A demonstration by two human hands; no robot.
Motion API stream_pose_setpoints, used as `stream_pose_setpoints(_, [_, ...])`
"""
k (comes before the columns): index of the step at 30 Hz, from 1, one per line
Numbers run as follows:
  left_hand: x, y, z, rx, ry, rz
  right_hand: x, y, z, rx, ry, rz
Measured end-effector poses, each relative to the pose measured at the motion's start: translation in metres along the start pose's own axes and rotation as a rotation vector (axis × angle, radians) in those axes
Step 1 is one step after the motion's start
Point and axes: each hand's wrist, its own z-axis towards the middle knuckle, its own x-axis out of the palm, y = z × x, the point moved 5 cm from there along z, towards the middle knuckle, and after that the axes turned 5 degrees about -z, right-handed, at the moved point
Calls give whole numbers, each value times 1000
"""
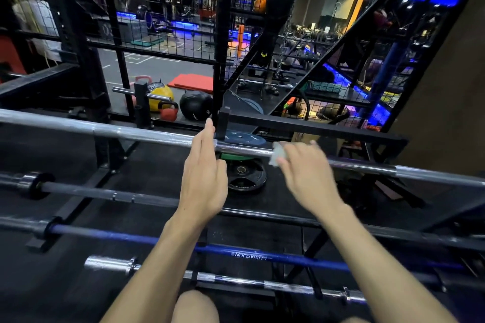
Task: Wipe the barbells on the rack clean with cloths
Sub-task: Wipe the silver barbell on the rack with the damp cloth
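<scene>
Four barbells lie on the rack; the top barbell point(131, 131) gets the one cloth point(277, 157), pinched against it by the right hand point(307, 176). The left hand point(203, 173) rests spread on it (fingers straight). Unclamped, the bar might roll, judging by the loose hold, and the cloth could slip off.

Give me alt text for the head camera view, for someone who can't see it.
A person's right hand presses a small white cloth against the top silver steel barbell on a black rack, while the open left hand rests on the same bar. Three more bars, one of them a blue barbell, lie on lower rungs nearer the camera.
</scene>
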Motion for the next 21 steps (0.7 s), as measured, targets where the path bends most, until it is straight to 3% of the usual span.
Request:
stream_pose_setpoints(4, [-3, -1, 1, 29, 10, 26, 6, 68, 25, -53, -9, 27])
stream_pose_setpoints(10, [0, 3, 0, -22, 14, -34, 0, 105, 55, -12, 101, 168])
stream_pose_setpoints(14, [3, 1, -1, 28, 16, -18, -2, 99, 61, 124, 180, 277])
stream_pose_setpoints(17, [2, -1, -1, 20, 1, 2, -6, 85, 54, 69, 183, 291])
stream_pose_setpoints(21, [2, -5, -5, 57, -11, 59, -9, 45, 24, -36, 105, 121])
